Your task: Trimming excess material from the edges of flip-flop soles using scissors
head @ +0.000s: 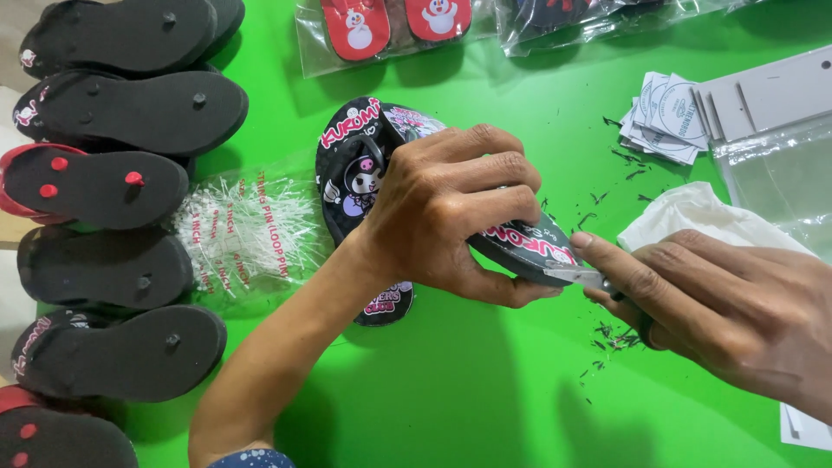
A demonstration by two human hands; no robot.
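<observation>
At the frame's left edge black flip-flops lay stacked sole-up, clear of our work. Mid-frame, our left hand clamped a printed black flip-flop steady on the green surface, while our right hand gripped a small blade against its edge.

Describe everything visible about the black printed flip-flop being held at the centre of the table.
The black flip-flop is foam-like, with a cartoon character, pink lettering and a black strap on its top face. It lies tilted over a second matching one on the green table. The left hand grips across its middle, hiding much of it. The right hand presses a small metal blade against its edge; dark trimmings lie scattered nearby.
</observation>
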